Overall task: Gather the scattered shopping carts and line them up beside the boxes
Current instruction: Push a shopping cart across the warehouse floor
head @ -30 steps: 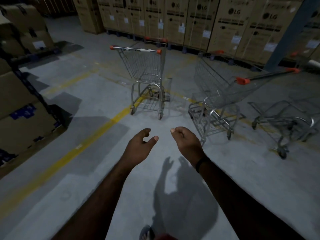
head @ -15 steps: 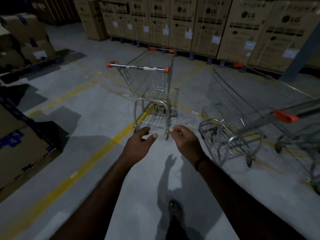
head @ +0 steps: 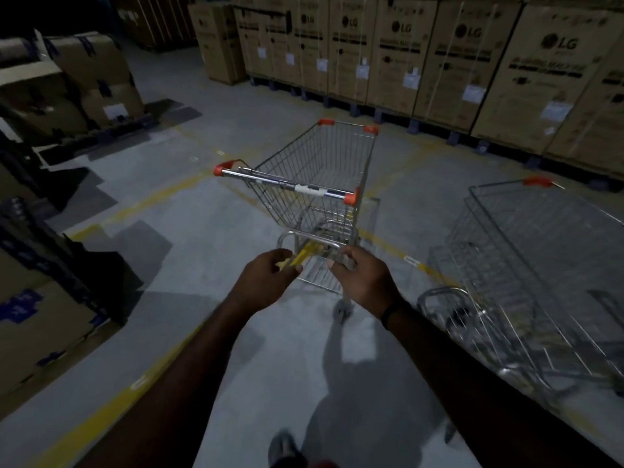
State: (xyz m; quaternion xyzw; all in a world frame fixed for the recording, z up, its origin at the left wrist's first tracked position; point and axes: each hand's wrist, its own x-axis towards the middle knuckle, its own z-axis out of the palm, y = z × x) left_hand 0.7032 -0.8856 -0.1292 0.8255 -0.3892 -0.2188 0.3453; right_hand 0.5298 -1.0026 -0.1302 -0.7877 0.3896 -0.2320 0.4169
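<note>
Fingers of left hand [head: 265, 282] and right hand [head: 366, 283] loosely curled, empty, masking cart [head: 287, 185] base; second cart [head: 540, 251] blurred, cropped right.

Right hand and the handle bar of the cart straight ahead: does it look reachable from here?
Probably yes. The right hand holds nothing and hovers just short of the handle bar, with nothing between them. The second cart stands off to the right, clear of the path.
</note>
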